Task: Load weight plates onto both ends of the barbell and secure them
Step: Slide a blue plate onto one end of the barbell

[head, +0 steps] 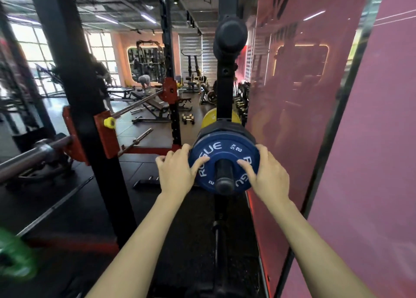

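Both hands grip a small blue plate (pixel 224 160) sitting on a storage peg (pixel 222 176) of the rack, stacked in front of a black plate (pixel 225 126) and a yellow plate (pixel 208 116). Left hand (pixel 176 170) wraps the left rim, right hand (pixel 264 174) the right rim, thumbs on the face for an even two-sided pull along the peg. Barbell (pixel 33 156) rests in the rack far left, sleeve apparently bare.
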### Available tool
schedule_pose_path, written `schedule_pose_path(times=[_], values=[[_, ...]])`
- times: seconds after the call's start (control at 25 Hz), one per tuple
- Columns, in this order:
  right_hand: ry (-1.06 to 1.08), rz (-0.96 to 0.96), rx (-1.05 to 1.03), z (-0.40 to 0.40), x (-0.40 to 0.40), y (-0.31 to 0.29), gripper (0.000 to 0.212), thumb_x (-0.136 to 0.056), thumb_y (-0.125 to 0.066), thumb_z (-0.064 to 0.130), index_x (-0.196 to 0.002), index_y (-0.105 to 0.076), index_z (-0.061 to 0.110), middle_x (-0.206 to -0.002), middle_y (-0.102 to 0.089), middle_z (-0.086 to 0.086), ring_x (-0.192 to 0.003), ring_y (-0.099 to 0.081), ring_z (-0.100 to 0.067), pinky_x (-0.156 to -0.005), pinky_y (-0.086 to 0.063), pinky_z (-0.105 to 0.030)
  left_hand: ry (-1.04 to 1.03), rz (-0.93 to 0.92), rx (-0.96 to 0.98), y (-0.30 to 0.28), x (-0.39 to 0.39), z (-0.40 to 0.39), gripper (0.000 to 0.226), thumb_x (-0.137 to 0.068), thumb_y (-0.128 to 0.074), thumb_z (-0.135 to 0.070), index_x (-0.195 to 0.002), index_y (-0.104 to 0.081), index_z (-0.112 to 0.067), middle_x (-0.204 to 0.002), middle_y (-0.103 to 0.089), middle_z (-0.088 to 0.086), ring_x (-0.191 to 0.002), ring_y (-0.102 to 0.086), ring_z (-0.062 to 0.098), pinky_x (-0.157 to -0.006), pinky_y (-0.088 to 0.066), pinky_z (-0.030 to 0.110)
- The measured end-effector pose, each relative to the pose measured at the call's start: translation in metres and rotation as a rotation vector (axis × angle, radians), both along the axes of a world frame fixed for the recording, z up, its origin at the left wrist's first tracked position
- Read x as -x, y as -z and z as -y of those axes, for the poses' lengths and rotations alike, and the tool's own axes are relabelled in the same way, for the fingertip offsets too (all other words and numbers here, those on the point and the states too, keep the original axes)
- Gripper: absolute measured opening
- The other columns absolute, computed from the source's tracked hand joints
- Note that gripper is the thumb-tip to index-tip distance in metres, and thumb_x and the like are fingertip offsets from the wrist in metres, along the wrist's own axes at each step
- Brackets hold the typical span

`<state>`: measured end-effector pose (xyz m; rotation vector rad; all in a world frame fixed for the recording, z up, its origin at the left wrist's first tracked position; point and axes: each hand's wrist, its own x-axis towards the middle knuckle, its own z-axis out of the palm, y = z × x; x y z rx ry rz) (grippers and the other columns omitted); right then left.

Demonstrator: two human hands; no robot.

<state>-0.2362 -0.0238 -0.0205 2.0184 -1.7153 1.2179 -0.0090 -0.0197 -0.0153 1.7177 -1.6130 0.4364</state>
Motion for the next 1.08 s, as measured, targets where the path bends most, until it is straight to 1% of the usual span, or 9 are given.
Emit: schedule_pose_path(times=[0.08, 0.16, 0.32, 0.44, 0.6, 0.76, 0.84, 0.92, 1.08], values=[[-0.094, 0.014, -0.016, -0.007, 0.011, -0.003, 0.056, -0.091, -0.049, 0.061, -0.130, -0.046, 0.022, -0.110, -0.066, -0.002, -0.094, -0.065, -0.030, -0.066, -0.047, -0.037, 0.085, -0.052, -0.051, 0.001, -0.006, -0.010, 0.060, -0.085, -0.040, -0.078, -0.102, -0.055, -0.022, -0.075, -0.059, -0.006, -0.080, -0.059, 0.024, -0.074, -0.037, 0.041], [-0.178, 0.001, -0.003, -0.018, 0.020, -0.006, 0.051, -0.091, -0.047, 0.062, -0.128, -0.046, 0.027, -0.111, -0.066, 0.004, -0.091, -0.066, -0.027, -0.062, -0.043, -0.033, 0.153, -0.093, -0.016, 0.010, -0.011, -0.030, 0.056, -0.087, -0.042, -0.078, -0.100, -0.053, -0.025, -0.070, -0.051, -0.012, -0.074, -0.054, 0.020, -0.070, -0.037, 0.038], [-0.249, -0.069, 0.062, -0.052, 0.030, -0.008, 0.047, -0.089, -0.048, 0.065, -0.122, -0.048, 0.031, -0.097, -0.065, 0.012, -0.083, -0.059, -0.015, -0.056, -0.033, -0.026, 0.124, -0.061, 0.090, 0.029, -0.013, -0.081, 0.050, -0.087, -0.041, -0.079, -0.089, -0.047, -0.029, -0.070, -0.039, -0.014, -0.073, -0.040, 0.015, -0.073, -0.027, 0.031], [-0.287, -0.090, 0.067, -0.085, 0.030, 0.000, 0.047, -0.088, -0.053, 0.061, -0.120, -0.052, 0.027, -0.091, -0.062, 0.011, -0.087, -0.049, -0.013, -0.057, -0.033, -0.026, 0.088, -0.037, 0.085, 0.041, -0.014, -0.116, 0.058, -0.083, -0.045, -0.078, -0.091, -0.059, -0.022, -0.076, -0.045, -0.005, -0.080, -0.040, 0.016, -0.078, -0.029, 0.029], [-0.296, -0.114, 0.082, -0.120, 0.011, 0.000, 0.048, -0.087, -0.057, 0.058, -0.119, -0.056, 0.023, -0.090, -0.065, 0.007, -0.089, -0.049, -0.017, -0.056, -0.040, -0.029, 0.054, -0.093, 0.077, 0.045, -0.030, -0.157, 0.063, -0.081, -0.049, -0.076, -0.097, -0.066, -0.017, -0.082, -0.052, 0.000, -0.087, -0.046, 0.023, -0.084, -0.033, 0.033], [-0.307, -0.078, 0.120, -0.162, -0.043, -0.011, 0.047, -0.088, -0.055, 0.060, -0.121, -0.054, 0.026, -0.096, -0.065, 0.008, -0.094, -0.052, -0.018, -0.060, -0.047, -0.033, 0.047, -0.095, 0.161, 0.025, -0.077, -0.207, 0.062, -0.082, -0.048, -0.074, -0.095, -0.065, -0.016, -0.079, -0.051, -0.001, -0.084, -0.047, 0.023, -0.083, -0.026, 0.030], [-0.343, -0.050, 0.130, -0.187, -0.080, -0.012, 0.045, -0.090, -0.054, 0.058, -0.122, -0.053, 0.026, -0.098, -0.064, 0.007, -0.096, -0.053, -0.019, -0.063, -0.048, -0.034, 0.007, -0.055, 0.186, 0.018, -0.110, -0.239, 0.063, -0.082, -0.048, -0.074, -0.093, -0.064, -0.014, -0.076, -0.048, -0.002, -0.081, -0.048, 0.025, -0.083, -0.027, 0.033], [-0.402, -0.037, 0.134, -0.218, -0.132, -0.013, 0.044, -0.091, -0.054, 0.058, -0.122, -0.053, 0.027, -0.099, -0.064, 0.007, -0.096, -0.053, -0.019, -0.064, -0.046, -0.033, -0.056, -0.038, 0.201, 0.013, -0.157, -0.285, 0.065, -0.081, -0.048, -0.075, -0.093, -0.064, -0.013, -0.075, -0.046, -0.003, -0.080, -0.050, 0.027, -0.084, -0.028, 0.037], [-0.593, 0.001, 0.144, -0.284, -0.249, -0.013, 0.040, -0.091, -0.055, 0.057, -0.120, -0.053, 0.030, -0.095, -0.064, 0.011, -0.091, -0.051, -0.015, -0.061, -0.040, -0.029, -0.227, -0.044, 0.229, 0.006, -0.259, -0.392, 0.067, -0.079, -0.048, -0.078, -0.092, -0.066, -0.015, -0.077, -0.056, -0.002, -0.081, -0.047, 0.022, -0.084, -0.028, 0.037]])
